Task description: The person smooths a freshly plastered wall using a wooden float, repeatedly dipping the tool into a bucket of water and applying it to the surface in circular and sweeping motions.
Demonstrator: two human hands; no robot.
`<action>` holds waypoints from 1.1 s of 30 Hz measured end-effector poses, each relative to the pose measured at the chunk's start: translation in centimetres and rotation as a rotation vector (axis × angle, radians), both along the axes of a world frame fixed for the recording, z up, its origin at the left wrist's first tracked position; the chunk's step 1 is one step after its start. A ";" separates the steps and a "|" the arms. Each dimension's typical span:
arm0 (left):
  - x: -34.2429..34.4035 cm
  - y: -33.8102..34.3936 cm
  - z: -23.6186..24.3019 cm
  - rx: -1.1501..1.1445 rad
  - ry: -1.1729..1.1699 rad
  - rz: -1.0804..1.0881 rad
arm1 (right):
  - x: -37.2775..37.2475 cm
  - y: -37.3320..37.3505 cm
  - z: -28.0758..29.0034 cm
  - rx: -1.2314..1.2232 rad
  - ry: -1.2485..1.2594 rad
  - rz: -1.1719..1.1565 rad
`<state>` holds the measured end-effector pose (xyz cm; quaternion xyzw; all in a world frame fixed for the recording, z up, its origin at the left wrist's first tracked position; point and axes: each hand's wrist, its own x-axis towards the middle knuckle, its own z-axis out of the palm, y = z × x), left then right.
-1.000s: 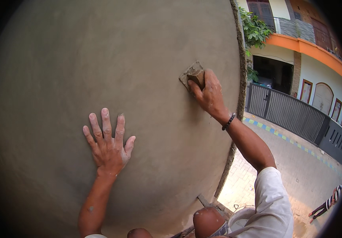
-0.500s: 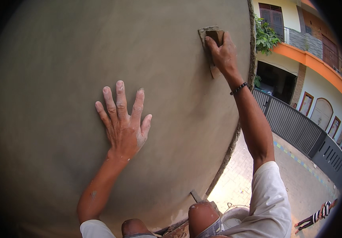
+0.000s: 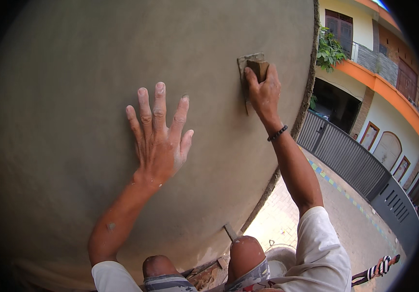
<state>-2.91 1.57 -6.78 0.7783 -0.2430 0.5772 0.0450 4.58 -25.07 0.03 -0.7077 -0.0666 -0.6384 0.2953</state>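
Observation:
A broad grey-brown plastered wall (image 3: 83, 146) fills most of the view. My left hand (image 3: 158, 138) rests flat against it, fingers spread and dusted pale, with nothing held. Up and to the right, my right hand (image 3: 265, 92) grips a plastering trowel (image 3: 243, 63) by its brown block handle. The trowel's thin plate, caked with grey, lies against the wall, its long side running roughly up and down. Part of the plate is hidden behind the handle and my fingers.
The wall ends at a rough edge (image 3: 308, 92) on the right. Below are a pale bucket (image 3: 281, 258), partly hidden, and a short bar (image 3: 230, 231) beside my knee. Beyond lie a paved street, a grey gate (image 3: 348, 155), a house and a person in stripes (image 3: 377, 269).
The trowel in my right hand has moved down and slightly left along the wall. My left hand appears a little higher and further right, still spread.

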 end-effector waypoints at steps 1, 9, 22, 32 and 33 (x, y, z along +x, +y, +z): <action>-0.3 -0.1 -0.4 -0.005 0.008 0.000 | -1.0 0.7 -2.7 -0.235 -0.012 0.004; 0.7 1.8 -0.9 -0.062 -0.028 0.130 | -1.6 2.2 6.4 -0.086 -0.064 0.032; 1.5 6.2 0.3 -0.077 -0.118 0.292 | -0.8 5.6 13.7 -0.192 -0.196 -0.005; 1.0 4.8 0.9 0.005 -0.098 0.259 | 1.2 -5.0 20.4 0.072 -0.137 -0.014; 0.6 4.7 1.2 0.021 -0.104 0.259 | 4.2 -9.3 20.9 -0.148 -0.336 -0.170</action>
